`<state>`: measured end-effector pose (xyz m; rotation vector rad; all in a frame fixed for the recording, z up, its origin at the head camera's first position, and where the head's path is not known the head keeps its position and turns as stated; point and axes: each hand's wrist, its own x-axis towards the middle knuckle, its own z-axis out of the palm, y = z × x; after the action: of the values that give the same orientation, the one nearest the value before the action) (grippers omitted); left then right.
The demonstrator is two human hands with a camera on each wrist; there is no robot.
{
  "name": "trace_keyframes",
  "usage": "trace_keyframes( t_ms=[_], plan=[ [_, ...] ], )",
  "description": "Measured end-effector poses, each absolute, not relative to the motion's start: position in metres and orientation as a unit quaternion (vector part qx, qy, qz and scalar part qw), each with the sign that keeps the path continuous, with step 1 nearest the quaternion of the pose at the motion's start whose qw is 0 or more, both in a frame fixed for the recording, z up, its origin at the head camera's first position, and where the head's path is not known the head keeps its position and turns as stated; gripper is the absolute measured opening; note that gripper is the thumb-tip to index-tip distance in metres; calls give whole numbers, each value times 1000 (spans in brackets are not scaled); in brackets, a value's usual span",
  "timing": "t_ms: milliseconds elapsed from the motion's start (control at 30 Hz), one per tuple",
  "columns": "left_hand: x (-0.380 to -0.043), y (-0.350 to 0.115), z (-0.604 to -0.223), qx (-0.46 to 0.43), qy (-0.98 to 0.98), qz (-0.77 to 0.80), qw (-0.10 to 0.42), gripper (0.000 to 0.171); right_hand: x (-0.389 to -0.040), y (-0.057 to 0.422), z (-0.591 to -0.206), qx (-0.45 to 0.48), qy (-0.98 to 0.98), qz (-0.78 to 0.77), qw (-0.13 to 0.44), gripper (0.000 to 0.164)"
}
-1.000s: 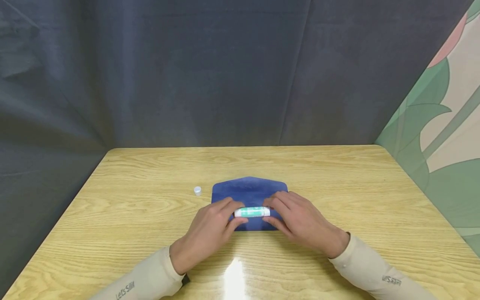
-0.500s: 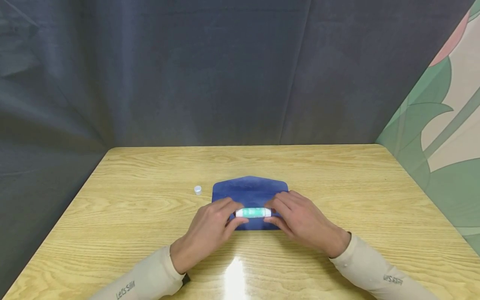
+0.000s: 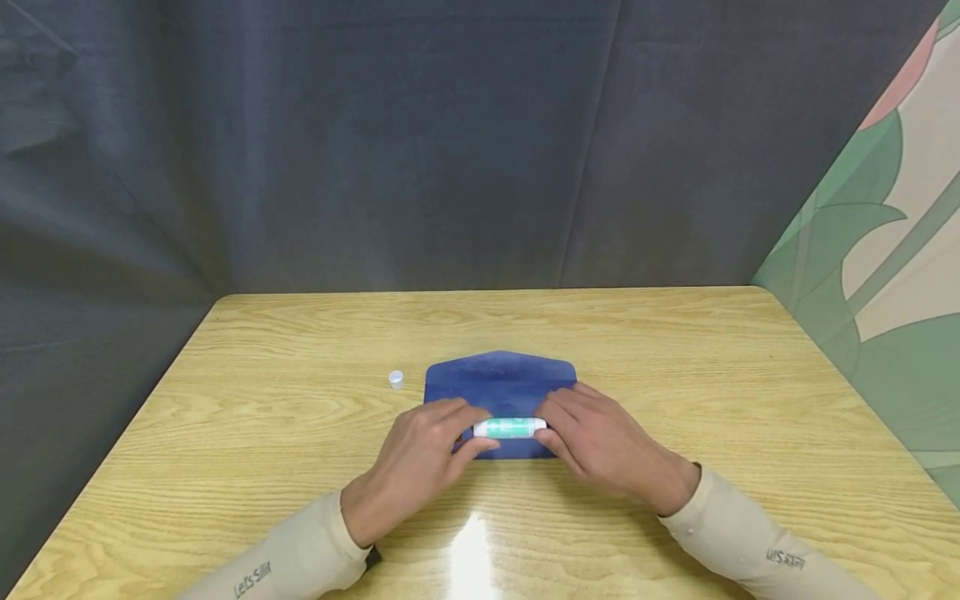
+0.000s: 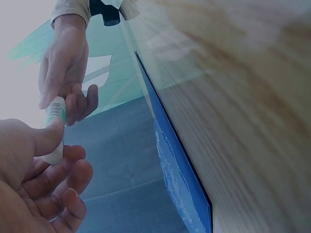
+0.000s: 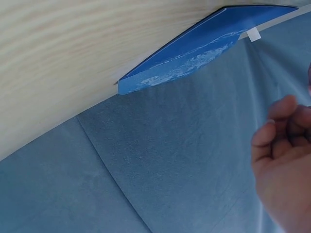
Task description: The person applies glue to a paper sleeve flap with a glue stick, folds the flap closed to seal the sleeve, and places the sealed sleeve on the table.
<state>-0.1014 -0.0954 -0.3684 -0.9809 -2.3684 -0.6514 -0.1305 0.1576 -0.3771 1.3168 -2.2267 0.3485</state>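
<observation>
A white and green glue stick (image 3: 510,428) is held level above a blue envelope (image 3: 501,367), whose flap is unfolded toward the back. My left hand (image 3: 420,446) grips its left end between thumb and fingers. At the other end, my right hand (image 3: 603,437) pinches the tube, with its fingertips partly hidden. The left wrist view gives the tube (image 4: 57,109) between both hands, clear of the table. Whitish smears run along the envelope flap (image 5: 187,65) in the right wrist view. A small white cap (image 3: 396,380) lies left of the envelope.
The wood-grain table (image 3: 300,333) reaches back to a dark curtain (image 3: 420,150). On the right hangs a leaf-patterned cloth (image 3: 892,275). A bright reflection shows on the tabletop in front of the envelope.
The glue stick has slid slightly to the right and toward me. My right fingers have turned and curled further around its right end, while my left hand keeps its grip.
</observation>
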Motion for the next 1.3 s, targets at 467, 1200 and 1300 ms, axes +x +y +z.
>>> trace_keyframes(
  t_ms=[467, 1200, 1300],
  plan=[
    [-100, -95, -367, -363, -866, -232, 253, 21, -129, 159, -377, 469, -843, 145, 219, 27],
    [-100, -95, -366, -347, -878, -205, 256, 21, -128, 158, -374, 462, -836, 165, 247, 28],
    [-100, -95, -366, -348, -878, -204, 256, 21, -128, 158, -375, 468, -830, 165, 255, 27]
  ],
)
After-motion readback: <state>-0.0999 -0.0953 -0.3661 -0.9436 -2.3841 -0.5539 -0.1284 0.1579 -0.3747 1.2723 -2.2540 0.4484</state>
